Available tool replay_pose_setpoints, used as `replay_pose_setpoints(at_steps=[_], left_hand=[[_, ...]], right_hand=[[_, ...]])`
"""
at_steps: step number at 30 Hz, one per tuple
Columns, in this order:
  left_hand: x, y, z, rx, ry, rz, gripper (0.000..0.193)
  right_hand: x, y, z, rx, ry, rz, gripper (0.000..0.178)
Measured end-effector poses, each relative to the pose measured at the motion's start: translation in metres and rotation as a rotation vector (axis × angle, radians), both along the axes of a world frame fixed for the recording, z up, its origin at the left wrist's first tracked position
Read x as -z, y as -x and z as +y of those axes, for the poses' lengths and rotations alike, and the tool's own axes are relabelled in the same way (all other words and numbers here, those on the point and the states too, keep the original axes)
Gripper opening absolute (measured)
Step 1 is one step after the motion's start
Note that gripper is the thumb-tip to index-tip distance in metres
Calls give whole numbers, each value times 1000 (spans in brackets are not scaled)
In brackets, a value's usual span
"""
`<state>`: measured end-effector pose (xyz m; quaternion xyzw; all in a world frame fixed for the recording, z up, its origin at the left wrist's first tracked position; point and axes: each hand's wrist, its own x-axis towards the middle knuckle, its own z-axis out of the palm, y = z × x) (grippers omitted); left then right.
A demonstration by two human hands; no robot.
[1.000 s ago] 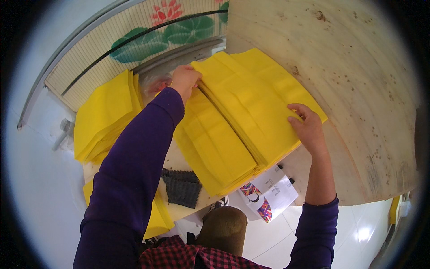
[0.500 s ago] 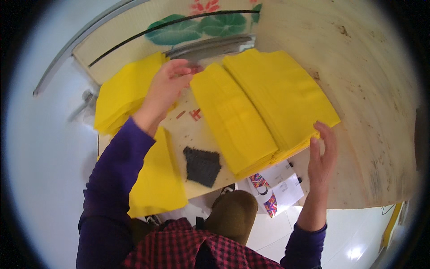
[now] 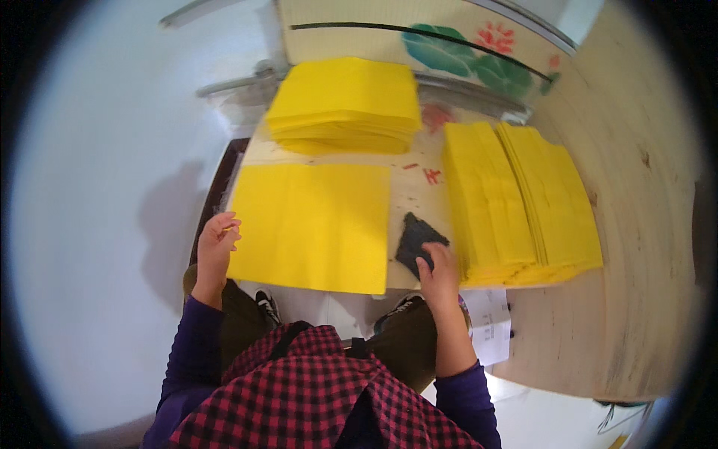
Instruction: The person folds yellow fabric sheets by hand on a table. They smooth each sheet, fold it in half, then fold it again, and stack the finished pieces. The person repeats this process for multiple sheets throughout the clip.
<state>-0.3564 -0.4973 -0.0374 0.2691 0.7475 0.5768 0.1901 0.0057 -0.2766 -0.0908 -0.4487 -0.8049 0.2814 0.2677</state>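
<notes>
A single yellow fabric sheet [image 3: 310, 224] lies flat on the table in front of me. My left hand [image 3: 218, 243] is at its left edge, fingers loosely bent with a gap to the thumb and nothing visible in them. To the right of the sheet, a dark grey cloth scrap [image 3: 413, 241] with jagged edges rests on the wood. My right hand [image 3: 439, 273] is over its right side, thumb and fingers apart; whether they press on the scrap is hard to tell. Beside that hand stand two yellow fabric stacks [image 3: 490, 202], side by side.
A thick folded yellow pile [image 3: 344, 101] sits at the back left. Small red pieces [image 3: 432, 176] lie on the wooden table [image 3: 410, 196]. A painted panel [image 3: 449, 45] and a grey metal bar [image 3: 232, 86] border the back. White printed paper [image 3: 490, 325] shows below the right stacks.
My left hand has come back from the far stacks to the flat sheet's left edge. My right hand has left the right stack's corner for the grey scrap. The view has turned left.
</notes>
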Motion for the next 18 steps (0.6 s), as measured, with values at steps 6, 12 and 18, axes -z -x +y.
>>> replay_pose_setpoints(at_steps=[6,12,18], left_hand=[[23,20,-55,-17,-164,91,29],[33,10,-99,-48,-178,120,27],[54,4,-132,-97,-139,93,26]], right_hand=[[33,33,27,101,-132,-360,37],[49,31,41,111,-227,-311,18],[33,39,49,169,-235,-412,30]])
